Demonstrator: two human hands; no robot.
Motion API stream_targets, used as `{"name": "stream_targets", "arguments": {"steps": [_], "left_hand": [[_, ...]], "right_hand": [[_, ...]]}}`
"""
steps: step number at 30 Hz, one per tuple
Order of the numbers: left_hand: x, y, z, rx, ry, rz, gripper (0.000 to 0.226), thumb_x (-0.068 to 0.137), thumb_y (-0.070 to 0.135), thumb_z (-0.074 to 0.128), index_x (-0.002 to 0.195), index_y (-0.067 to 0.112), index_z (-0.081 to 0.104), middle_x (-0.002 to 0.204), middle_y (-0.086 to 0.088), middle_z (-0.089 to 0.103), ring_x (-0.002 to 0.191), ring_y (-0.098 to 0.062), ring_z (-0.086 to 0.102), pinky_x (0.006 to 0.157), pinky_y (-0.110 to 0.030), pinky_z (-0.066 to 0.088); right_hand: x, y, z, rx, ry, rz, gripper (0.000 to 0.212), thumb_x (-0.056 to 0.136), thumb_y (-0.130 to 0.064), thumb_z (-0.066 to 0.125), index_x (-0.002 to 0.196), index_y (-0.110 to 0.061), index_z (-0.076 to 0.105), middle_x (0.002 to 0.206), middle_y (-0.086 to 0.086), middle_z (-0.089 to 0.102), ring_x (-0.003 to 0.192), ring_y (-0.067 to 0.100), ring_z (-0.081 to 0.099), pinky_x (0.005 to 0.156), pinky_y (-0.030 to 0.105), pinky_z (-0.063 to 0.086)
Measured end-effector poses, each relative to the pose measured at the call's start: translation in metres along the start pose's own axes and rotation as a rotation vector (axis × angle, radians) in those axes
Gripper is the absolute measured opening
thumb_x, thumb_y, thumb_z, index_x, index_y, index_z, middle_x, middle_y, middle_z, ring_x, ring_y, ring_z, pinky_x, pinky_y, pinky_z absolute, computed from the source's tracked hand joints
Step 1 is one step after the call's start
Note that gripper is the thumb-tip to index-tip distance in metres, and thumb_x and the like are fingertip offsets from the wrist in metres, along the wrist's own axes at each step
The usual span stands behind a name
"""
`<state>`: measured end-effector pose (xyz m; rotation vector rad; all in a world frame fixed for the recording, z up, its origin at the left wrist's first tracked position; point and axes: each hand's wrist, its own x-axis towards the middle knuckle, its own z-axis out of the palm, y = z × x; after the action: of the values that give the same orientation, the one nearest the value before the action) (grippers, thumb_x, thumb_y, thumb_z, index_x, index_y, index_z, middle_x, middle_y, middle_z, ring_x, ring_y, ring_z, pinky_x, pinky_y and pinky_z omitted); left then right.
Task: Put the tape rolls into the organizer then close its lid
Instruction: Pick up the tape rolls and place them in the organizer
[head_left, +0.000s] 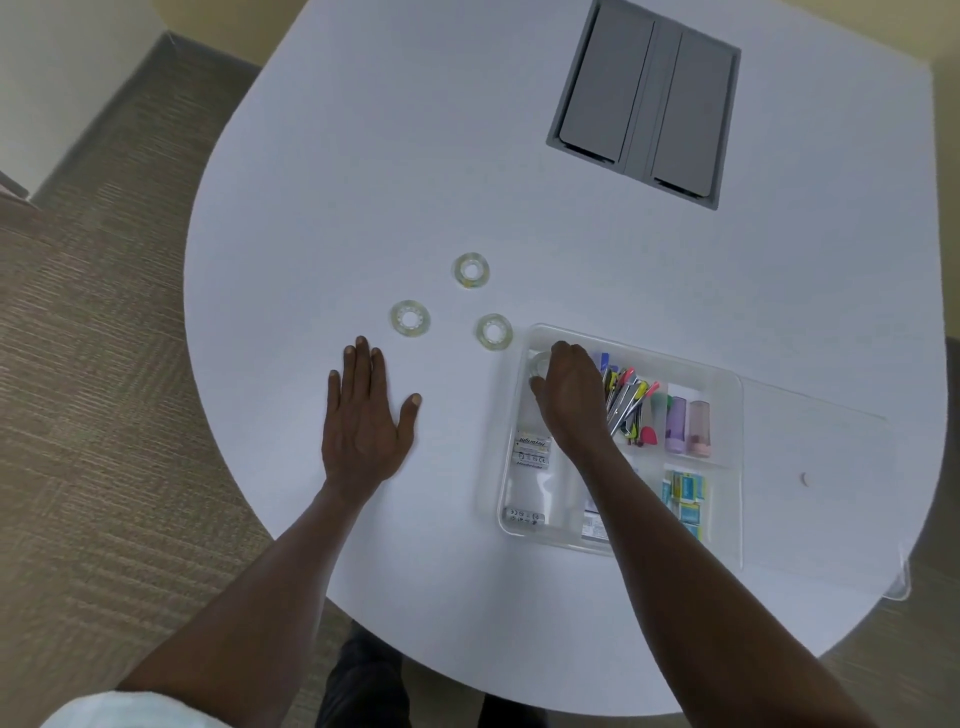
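Observation:
Three clear tape rolls lie flat on the white table: one at the back (471, 269), one to the left (410, 318), and one (493, 331) just outside the organizer's far left corner. The clear plastic organizer (727, 519) stands open, and its transparent lid (821, 493) lies flat to the right. My right hand (569, 395) is inside the organizer's far left compartment, its fingers closed on another clear tape roll (538, 366). My left hand (363, 415) rests flat on the table, fingers spread, just short of the left roll.
The organizer holds batteries (531, 451), coloured pens and clips (631, 400), small tubes (687, 423) and packets (684, 496). A grey hatch with two flaps (644, 98) is set into the table at the back. Carpet lies past the table's curved left edge.

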<state>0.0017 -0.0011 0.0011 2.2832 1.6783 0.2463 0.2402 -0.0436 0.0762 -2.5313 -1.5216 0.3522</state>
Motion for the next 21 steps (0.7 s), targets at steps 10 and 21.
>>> {"name": "stream_targets", "arguments": {"steps": [10,21], "left_hand": [[-0.001,0.0,-0.001,-0.001,0.025,0.007,0.075,0.1,0.052,0.04,0.155,0.004,0.024,0.167,-0.014,0.015,0.157,-0.026,0.012,0.127,-0.046,0.018],[-0.001,0.001,-0.002,-0.001,0.042,0.014,0.076,0.099,0.053,0.039,0.155,0.003,0.026,0.167,-0.015,0.017,0.156,-0.028,0.014,0.127,-0.046,0.019]], "right_hand": [[0.001,0.003,0.006,-0.008,0.026,0.016,0.023,0.085,-0.01,0.065,0.101,0.001,0.052,0.09,0.021,0.059,0.081,0.038,0.058,0.067,0.038,0.044],[0.021,-0.049,-0.005,0.055,0.285,-0.302,0.018,0.072,0.006,0.062,0.09,-0.001,0.062,0.093,0.017,0.062,0.084,0.034,0.056,0.067,0.038,0.048]]}}
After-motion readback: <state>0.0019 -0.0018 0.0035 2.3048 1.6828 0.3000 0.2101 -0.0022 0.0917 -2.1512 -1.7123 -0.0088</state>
